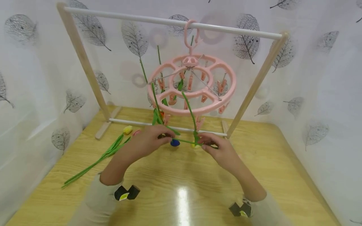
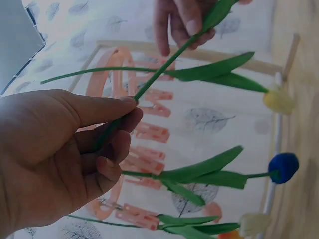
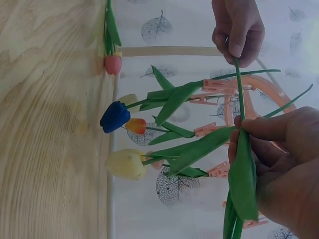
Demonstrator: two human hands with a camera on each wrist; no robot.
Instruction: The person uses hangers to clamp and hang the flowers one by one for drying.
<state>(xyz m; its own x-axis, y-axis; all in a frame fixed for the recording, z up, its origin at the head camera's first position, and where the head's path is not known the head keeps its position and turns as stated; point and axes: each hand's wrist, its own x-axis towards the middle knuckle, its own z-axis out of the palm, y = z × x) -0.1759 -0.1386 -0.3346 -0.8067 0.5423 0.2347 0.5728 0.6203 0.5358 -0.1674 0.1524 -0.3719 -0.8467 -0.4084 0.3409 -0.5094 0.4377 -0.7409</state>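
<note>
An artificial tulip's green stem (image 1: 185,142) stretches sideways between both hands. My left hand (image 1: 152,138) pinches it near its bare end, thumb against fingertips. Close to the leaves, my right hand (image 1: 219,147) pinches the same stem; this tulip's flower head is hidden in the head view. Just beyond the hands hangs a pink clip hanger (image 1: 192,111) with several clothes pegs (image 2: 152,132). Tulips hang head down from some pegs, among them a blue tulip (image 3: 114,117), a pale yellow tulip (image 3: 125,164) and an orange-red tulip (image 3: 135,125).
The hanger hooks over the white top bar (image 1: 240,30) of a wooden-legged rack (image 1: 258,81). More tulips lie on the wood table (image 1: 158,191) at the left, with a yellow head (image 1: 128,129) and green stems (image 1: 93,163). A leaf-print curtain (image 1: 319,78) surrounds the table.
</note>
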